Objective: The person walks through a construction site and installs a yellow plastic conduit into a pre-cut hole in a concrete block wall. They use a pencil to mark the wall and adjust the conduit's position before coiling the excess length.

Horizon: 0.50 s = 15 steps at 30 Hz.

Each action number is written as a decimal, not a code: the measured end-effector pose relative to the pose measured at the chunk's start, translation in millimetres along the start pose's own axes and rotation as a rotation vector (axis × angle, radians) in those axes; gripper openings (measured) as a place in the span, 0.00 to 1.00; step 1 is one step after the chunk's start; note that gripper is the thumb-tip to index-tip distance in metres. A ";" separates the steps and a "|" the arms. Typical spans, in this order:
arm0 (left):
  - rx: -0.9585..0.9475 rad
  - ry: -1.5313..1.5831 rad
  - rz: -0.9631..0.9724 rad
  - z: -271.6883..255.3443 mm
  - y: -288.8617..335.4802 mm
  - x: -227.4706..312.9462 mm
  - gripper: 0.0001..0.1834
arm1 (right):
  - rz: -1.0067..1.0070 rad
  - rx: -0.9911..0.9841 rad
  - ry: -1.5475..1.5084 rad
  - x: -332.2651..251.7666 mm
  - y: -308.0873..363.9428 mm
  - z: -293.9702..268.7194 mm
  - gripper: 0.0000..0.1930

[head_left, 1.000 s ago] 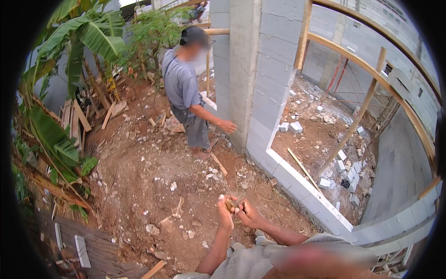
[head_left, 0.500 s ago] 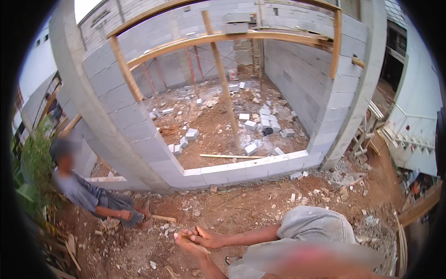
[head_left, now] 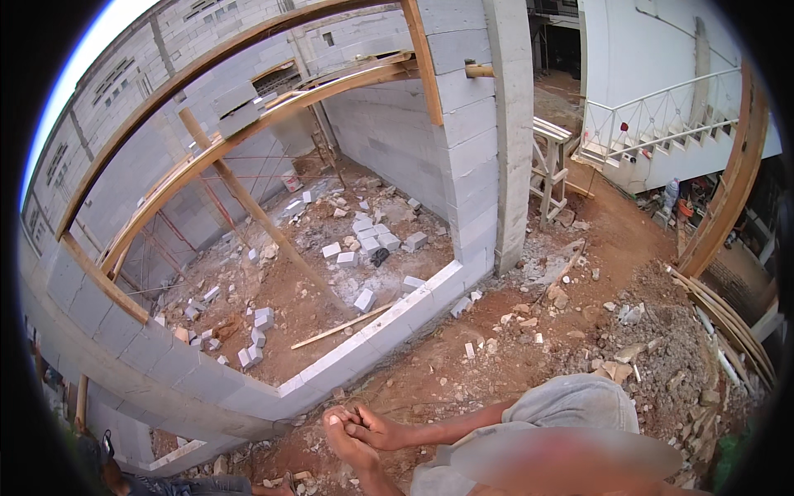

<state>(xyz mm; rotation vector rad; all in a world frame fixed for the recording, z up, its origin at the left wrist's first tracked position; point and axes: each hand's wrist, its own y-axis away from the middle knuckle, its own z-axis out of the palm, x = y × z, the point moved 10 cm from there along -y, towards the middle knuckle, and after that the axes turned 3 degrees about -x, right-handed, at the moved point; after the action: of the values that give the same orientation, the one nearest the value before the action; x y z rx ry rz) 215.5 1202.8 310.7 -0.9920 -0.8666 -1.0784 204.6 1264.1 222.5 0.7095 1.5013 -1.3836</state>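
Observation:
My two hands meet in front of me at the lower middle. My left hand (head_left: 347,445), its forearm rising from the lower edge, is curled up with its thumb side showing. Against it lies my right hand (head_left: 377,429), reached in from the right with its fingers bent into the left hand. Both are closed together, and whatever lies between them is hidden. A grey sleeve (head_left: 571,403) covers my right upper arm. Below the hands and around them is reddish, stony ground (head_left: 430,384).
A low block wall (head_left: 372,341) borders a room strewn with grey blocks (head_left: 376,237). Wooden beams (head_left: 240,198) and a concrete column (head_left: 510,132) frame it. At right stand a wooden trestle (head_left: 550,169), stairs (head_left: 662,149) and stacked poles (head_left: 728,322). Another person's legs (head_left: 207,486) show lower left.
My view has swung to the right, so the other person has slid to the lower left edge. My hands, earlier more open with the left palm showing, have closed together.

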 end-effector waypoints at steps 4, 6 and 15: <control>-0.303 -0.102 -0.031 26.3 -13.6 -10.1 0.15 | 0.088 0.048 0.049 -18.0 3.8 -38.1 0.13; -0.370 0.105 -0.209 16.7 -9.1 -38.7 0.16 | 0.003 0.162 0.095 -59.7 -1.8 -43.9 0.09; -0.092 0.605 -0.539 -30.6 29.2 -29.8 0.29 | 0.010 0.115 0.170 -71.1 -11.5 -9.1 0.27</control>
<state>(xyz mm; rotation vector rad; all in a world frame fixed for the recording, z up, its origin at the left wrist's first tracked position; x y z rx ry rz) 238.8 1187.4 267.1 -0.4486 -0.5881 -1.7722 219.8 1283.2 290.9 0.9245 1.5563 -1.4405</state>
